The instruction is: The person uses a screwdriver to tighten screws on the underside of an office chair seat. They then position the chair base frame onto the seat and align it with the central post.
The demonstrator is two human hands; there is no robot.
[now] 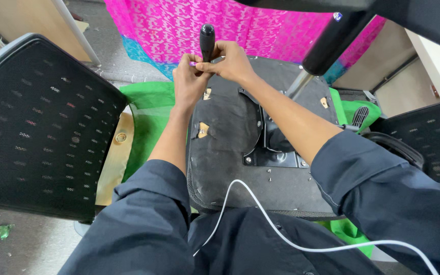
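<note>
An upturned office chair seat (230, 132) lies in front of me, its black underside facing up with a metal mounting plate (273, 150) bolted on. A black-handled tool (207, 40) stands upright at the seat's far edge. My right hand (232, 61) grips the tool just below its handle. My left hand (189, 79) pinches something small at the tool's lower end, touching the right hand; the tip and what it meets are hidden by the fingers. Both dark blue sleeves are pushed up to the elbows.
A black mesh chair back (36, 127) stands at the left, another mesh panel (429, 142) at the right. A green sheet (148, 112) lies under the seat, pink patterned cloth (260, 25) beyond. A gas-lift column (327, 46) angles in from the upper right. A white cable (281, 239) crosses my lap. Small screws (270, 175) lie on the seat.
</note>
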